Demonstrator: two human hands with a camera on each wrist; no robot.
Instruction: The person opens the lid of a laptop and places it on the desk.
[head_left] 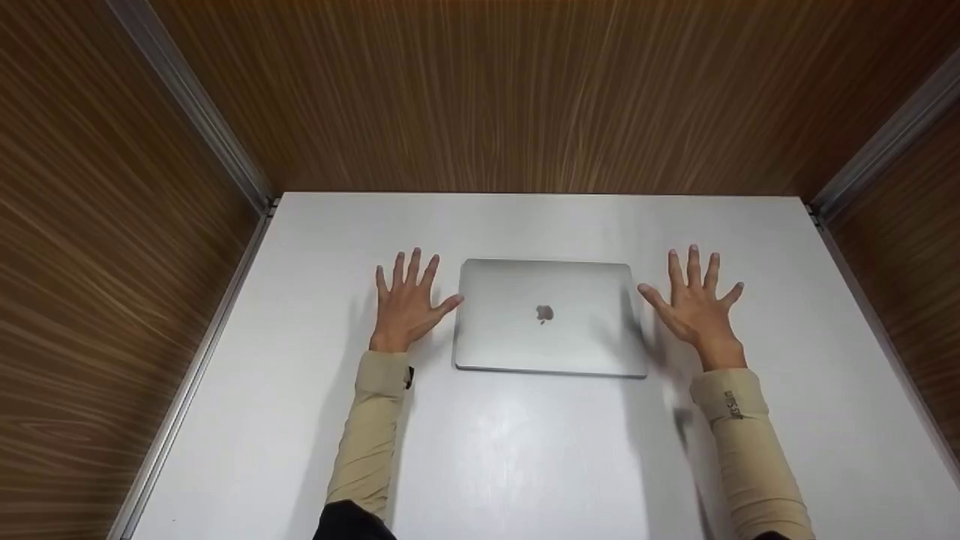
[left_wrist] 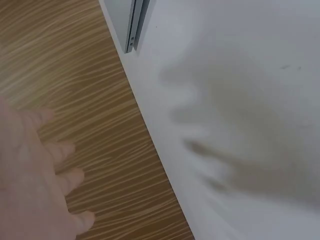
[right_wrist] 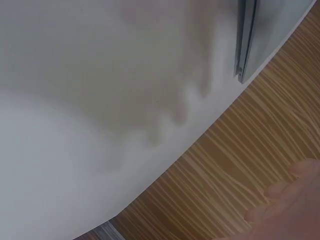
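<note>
A closed silver laptop (head_left: 510,330) with a dark apple logo lies flat on the white table, and its side edge (left_wrist: 134,25) shows in the left wrist view. Left of it, my left hand (head_left: 407,306) hovers with fingers spread and the thumb close to the laptop's left edge. On the other side my right hand (head_left: 697,307) is held up likewise, fingers splayed, its thumb just off the right edge. Neither hand holds anything. The right wrist view catches the laptop's other side (right_wrist: 245,40) and part of the right hand (right_wrist: 287,207).
The white table (head_left: 517,450) is enclosed by a brown wood-grain panel (head_left: 487,97) at the back and similar panels at left (head_left: 97,247) and right (head_left: 907,240). Grey metal strips (head_left: 202,97) run along the corners. Shadows of both arms fall on the tabletop.
</note>
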